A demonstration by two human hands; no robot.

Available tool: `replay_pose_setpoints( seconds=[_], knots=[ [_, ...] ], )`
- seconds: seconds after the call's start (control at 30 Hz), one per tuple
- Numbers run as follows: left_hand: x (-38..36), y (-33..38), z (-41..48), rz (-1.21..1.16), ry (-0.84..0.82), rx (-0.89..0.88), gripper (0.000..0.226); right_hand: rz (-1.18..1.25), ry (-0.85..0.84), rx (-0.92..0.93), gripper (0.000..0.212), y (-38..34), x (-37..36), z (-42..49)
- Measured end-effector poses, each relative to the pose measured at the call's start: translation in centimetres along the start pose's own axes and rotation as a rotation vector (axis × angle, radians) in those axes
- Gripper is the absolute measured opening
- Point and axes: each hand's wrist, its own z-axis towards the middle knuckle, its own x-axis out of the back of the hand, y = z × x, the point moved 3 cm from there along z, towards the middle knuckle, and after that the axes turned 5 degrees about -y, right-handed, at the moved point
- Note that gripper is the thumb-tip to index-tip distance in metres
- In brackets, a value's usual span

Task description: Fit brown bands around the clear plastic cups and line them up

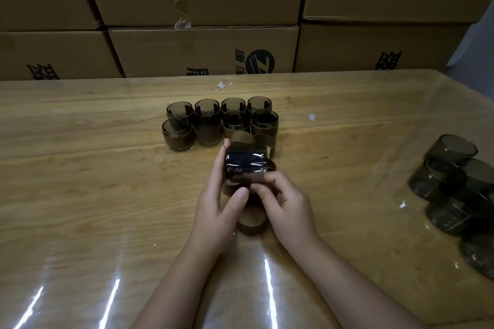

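Observation:
A dark clear plastic cup (244, 161) lies on its side in the air over the table's middle. My left hand (217, 205) grips it from the left, thumb under its near edge. My right hand (284, 203) pinches the cup's near right edge, perhaps a film or band there; I cannot tell which. Loose brown bands (252, 222) lie on the table under and behind my hands, with more bands (263, 141) beyond the cup. Several banded cups (220, 121) stand in two rows farther back.
A pile of bare dark cups (454, 195) lies at the table's right edge. Stacked cardboard boxes (203, 48) wall off the far side. The wooden table (80, 195) has a glossy clear cover.

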Motion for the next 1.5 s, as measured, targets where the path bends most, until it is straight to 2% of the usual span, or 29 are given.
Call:
replay_pose_setpoints(
  seconds=[0.1, 0.17, 0.27, 0.43, 0.73, 0.9, 1.07, 1.17, 1.3, 1.43, 1.5],
  knots=[
    [-0.5, 0.1, -0.2, 0.040, -0.025, -0.018, 0.085, 0.048, 0.067, -0.047, 0.016, 0.6, 0.3, 0.2],
    [-0.6, 0.2, -0.2, 0.053, -0.027, -0.012, 0.084, 0.088, 0.106, -0.050, 0.023, 0.7, 0.3, 0.1],
    [-0.8, 0.3, -0.2, 0.072, -0.054, 0.008, 0.087, 0.169, 0.113, -0.026, 0.017, 0.5, 0.3, 0.0],
    [-0.5, 0.2, -0.2, 0.113, -0.038, 0.022, 0.084, 0.204, 0.048, 0.032, 0.012, -0.7, 0.4, 0.0],
    [0.7, 0.5, -0.2, 0.051, 0.159, 0.044, 0.064, 0.298, -0.176, 0.017, 0.016, -2.0, -0.9, -0.7],
    [0.9, 0.3, 0.1, -0.027, 0.186, 0.016, 0.041, 0.158, -0.207, 0.017, 0.010, -1.9, -1.1, -0.9],
    [1.0, 0.4, 0.7, -0.168, 0.157, 0.082, 0.020, -0.026, -0.174, 0.217, 0.018, -2.3, -0.9, -0.9],
    [1.1, 0.7, 0.8, -0.205, 0.107, 0.104, 0.024, -0.080, -0.155, 0.296, 0.023, -2.5, -0.8, -0.9],
    [1.0, 0.5, 0.8, -0.324, 0.093, 0.216, 0.032, -0.175, -0.135, 0.403, 0.015, -2.5, -0.5, -0.6],
    [0.7, -0.3, 0.6, -0.569, 0.082, 0.375, 0.058, -0.192, -0.165, 0.379, 0.012, -2.1, -0.6, -0.6],
    [0.7, -0.6, 0.6, -0.533, 0.095, 0.395, 0.063, -0.247, -0.129, 0.373, 0.013, -2.0, -0.6, -0.7]
  ],
)
